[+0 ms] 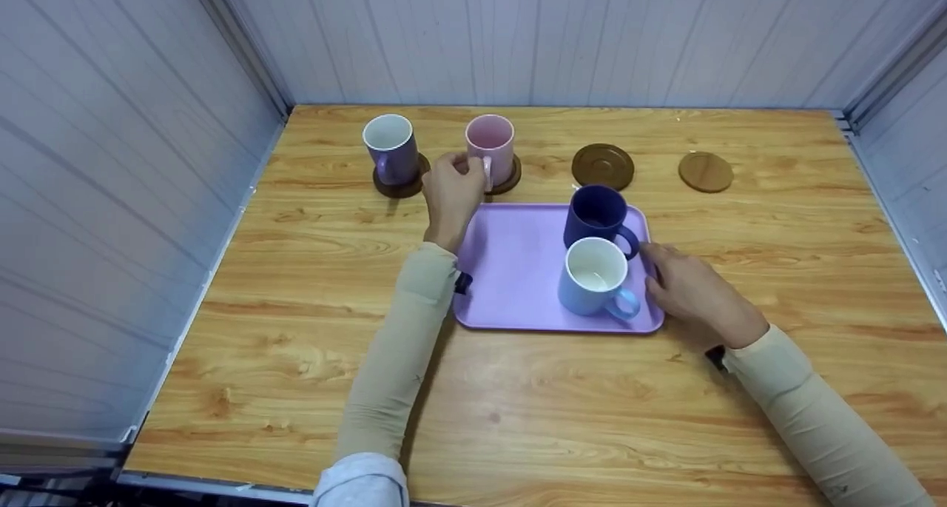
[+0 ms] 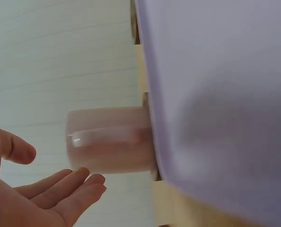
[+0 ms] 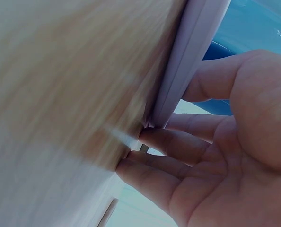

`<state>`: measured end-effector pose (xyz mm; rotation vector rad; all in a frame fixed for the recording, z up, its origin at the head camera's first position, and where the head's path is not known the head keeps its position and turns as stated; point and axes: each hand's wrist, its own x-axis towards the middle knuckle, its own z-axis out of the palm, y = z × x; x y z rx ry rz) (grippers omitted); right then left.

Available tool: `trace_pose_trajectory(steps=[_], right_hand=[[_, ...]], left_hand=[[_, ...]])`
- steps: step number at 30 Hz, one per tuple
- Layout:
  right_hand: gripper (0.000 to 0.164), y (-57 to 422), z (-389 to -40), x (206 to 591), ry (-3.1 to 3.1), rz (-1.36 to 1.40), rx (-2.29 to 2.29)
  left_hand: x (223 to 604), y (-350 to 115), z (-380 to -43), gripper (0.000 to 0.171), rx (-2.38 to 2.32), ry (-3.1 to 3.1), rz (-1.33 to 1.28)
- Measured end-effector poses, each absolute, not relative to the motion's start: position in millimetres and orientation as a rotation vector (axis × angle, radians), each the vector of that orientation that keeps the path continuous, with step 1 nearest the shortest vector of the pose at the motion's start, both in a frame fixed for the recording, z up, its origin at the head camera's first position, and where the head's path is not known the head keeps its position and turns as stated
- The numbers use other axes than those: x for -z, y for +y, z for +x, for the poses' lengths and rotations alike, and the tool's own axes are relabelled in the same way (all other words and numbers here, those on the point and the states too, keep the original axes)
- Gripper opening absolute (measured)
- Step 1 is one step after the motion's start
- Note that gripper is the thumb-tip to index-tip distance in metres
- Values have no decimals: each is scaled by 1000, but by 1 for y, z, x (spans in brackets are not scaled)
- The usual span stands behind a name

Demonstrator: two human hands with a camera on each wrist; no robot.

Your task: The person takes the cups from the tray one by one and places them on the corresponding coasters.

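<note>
My left hand (image 1: 453, 190) is beside the pink mug (image 1: 494, 138), close to its handle. In the left wrist view, thumb and fingers (image 2: 60, 194) are spread apart, with fingertips by the mug's side; contact is unclear. That mug stands upright on a dark round coaster (image 1: 510, 175). My right hand (image 1: 692, 289) holds the right rim of the lilac tray (image 1: 510, 270), thumb over the edge and some fingertips on the tabletop. On the tray's right half stand a navy mug (image 1: 584, 226) and a light blue mug (image 1: 581, 292), handles to the right.
A purple mug (image 1: 399, 159) with a pale inside stands on another dark coaster (image 1: 388, 189) at the left. Two bare coasters, one dark (image 1: 603, 166) and one lighter (image 1: 706, 172), lie at the back right. Panelled walls (image 1: 533, 41) border the wooden table (image 1: 296, 292).
</note>
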<state>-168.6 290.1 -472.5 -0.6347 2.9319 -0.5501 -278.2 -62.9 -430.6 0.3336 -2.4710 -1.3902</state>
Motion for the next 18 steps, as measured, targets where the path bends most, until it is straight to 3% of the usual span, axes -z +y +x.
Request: trace_pose_trajectory(steps=[9,18], right_hand=[[55,290,-169,471,2933,-630,548],[57,289,-170,472,2924,-598,539]], left_hand=[[404,-69,-259,43,1258,-2542,212],[410,-74,-229,34,1084,-2592,-62]])
